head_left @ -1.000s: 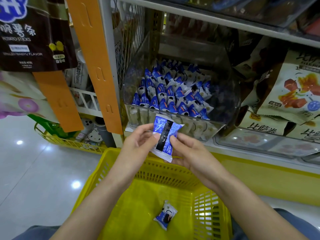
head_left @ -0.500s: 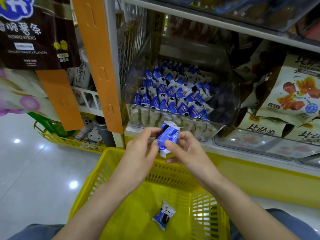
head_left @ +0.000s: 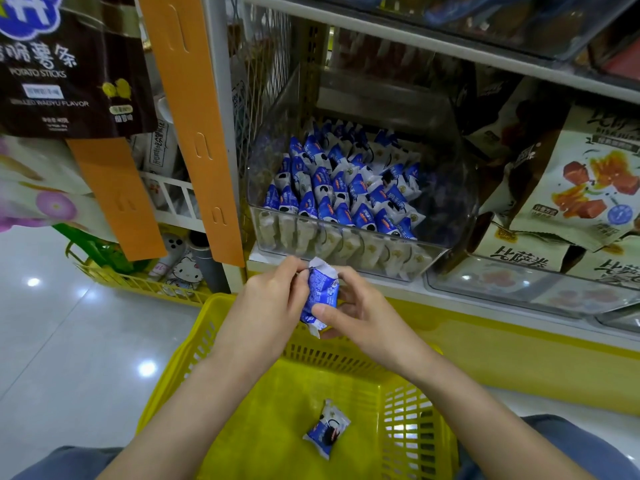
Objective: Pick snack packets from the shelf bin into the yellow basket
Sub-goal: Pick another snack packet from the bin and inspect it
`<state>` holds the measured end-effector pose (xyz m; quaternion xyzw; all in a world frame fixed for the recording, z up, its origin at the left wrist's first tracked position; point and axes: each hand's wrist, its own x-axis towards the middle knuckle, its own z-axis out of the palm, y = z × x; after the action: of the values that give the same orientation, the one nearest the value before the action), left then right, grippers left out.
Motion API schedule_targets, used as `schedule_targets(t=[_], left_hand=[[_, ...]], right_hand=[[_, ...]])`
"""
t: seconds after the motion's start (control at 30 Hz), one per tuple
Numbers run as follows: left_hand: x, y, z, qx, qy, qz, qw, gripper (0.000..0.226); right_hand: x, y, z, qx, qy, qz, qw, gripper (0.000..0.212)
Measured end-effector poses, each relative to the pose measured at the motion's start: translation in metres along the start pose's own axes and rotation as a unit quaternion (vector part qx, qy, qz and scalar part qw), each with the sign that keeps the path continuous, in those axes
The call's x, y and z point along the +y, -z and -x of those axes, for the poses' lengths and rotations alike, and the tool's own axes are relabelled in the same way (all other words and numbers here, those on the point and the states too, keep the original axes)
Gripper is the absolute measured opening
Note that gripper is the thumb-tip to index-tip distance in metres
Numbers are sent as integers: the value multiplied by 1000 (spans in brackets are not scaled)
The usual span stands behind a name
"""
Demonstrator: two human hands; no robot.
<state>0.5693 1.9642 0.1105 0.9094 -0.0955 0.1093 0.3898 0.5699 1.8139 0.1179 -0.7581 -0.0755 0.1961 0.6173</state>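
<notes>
While shelf bin point(head_left: 446, 209) holds many packets point(head_left: 332, 192), yellow basket point(head_left: 166, 375) holds single packet point(head_left: 327, 433).

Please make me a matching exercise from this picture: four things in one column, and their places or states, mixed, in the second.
1. held packet
2. loose packet
3. shelf bin
4. orange strip

A. lies on the yellow basket floor
B. holds many blue-and-white packets
C. hangs left of the bin
D. pinched by left hand and right hand

Pairs: 1-D, 2-A, 3-B, 4-C.
</notes>
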Motion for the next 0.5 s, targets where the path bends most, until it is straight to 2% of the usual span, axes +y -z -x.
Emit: schedule_targets(t=[0.17, 0.27, 0.4, 0.5], left_hand=[[-5, 0, -1, -12, 5, 3, 1000, 20], [-1, -6, 1, -35, 23, 71, 997, 27], [3, -8, 3, -81, 44, 140, 986, 43], [6, -6, 3, -99, 61, 216, 970, 41]], right_hand=[[2, -1, -1, 9, -1, 7, 1000, 39], [1, 2, -3, 51, 4, -50, 997, 27], [3, 5, -6, 75, 6, -84, 994, 29], [6, 4, -8, 89, 10, -80, 993, 26]])
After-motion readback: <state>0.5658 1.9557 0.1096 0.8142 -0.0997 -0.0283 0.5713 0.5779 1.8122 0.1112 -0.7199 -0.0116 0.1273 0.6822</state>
